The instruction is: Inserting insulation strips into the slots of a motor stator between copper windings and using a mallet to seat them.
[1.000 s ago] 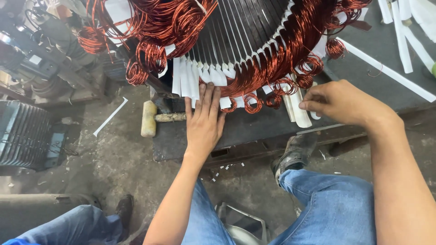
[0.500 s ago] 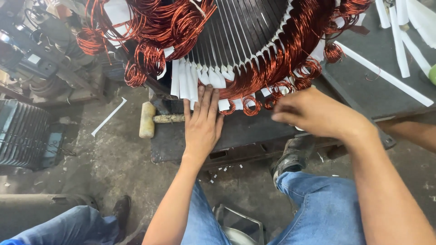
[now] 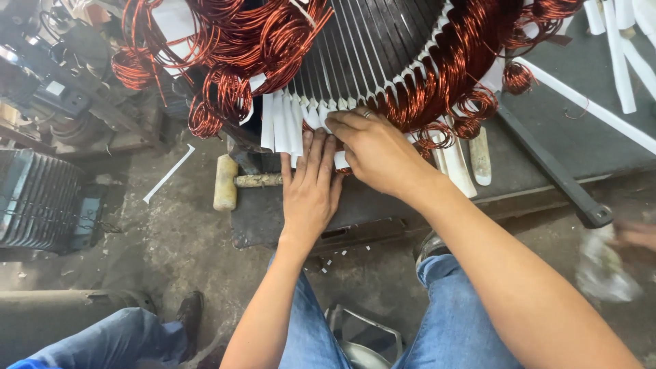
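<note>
Movement shows in the right hand [image 3: 372, 147]: from out at the right half a second ago, it has crossed to meet the left hand [image 3: 311, 188]. Its fingertips now pinch the white insulation paper strips [image 3: 283, 123] at the slotted steel stator core [image 3: 369, 48] with copper wire coils [image 3: 232, 55]; the left lies flat, grasping nothing. Work sits on a dark metal bench [image 3: 533, 164] above a grimy concrete floor [image 3: 157, 225], a pale-headed mallet [image 3: 225, 182] nearby.

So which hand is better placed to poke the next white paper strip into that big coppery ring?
Probably the right hand: its fingertips already sit at the white paper strips on the stator. The left hand lies flat below, pressing them.
</note>
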